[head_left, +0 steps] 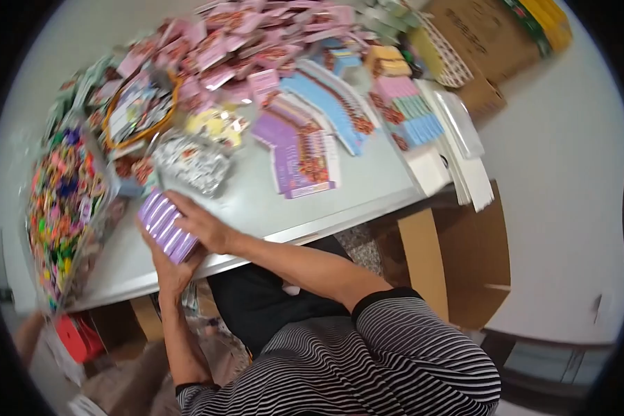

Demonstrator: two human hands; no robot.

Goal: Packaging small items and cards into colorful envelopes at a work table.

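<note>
Above the table's near left part, a stack of small purple packets (165, 223) is held between both hands. My left hand (174, 270) is closed around its lower left side from below. My right hand (204, 227) presses against the top and right side, fingers bent over the edge. Just beyond the stack lies a clear bag of silvery pieces (195, 163). A fan of purple printed cards (299, 156) lies further right on the white table (256, 215), with a fan of blue cards (329, 100) behind it.
A big clear bag of colourful small pieces (62, 208) stands at the left. Pink packets (236, 35) are heaped along the back, near an orange-rimmed basket (142, 111). Pink, green and blue stacks (412, 114) sit at the right. An open cardboard box (471, 256) stands below the right edge.
</note>
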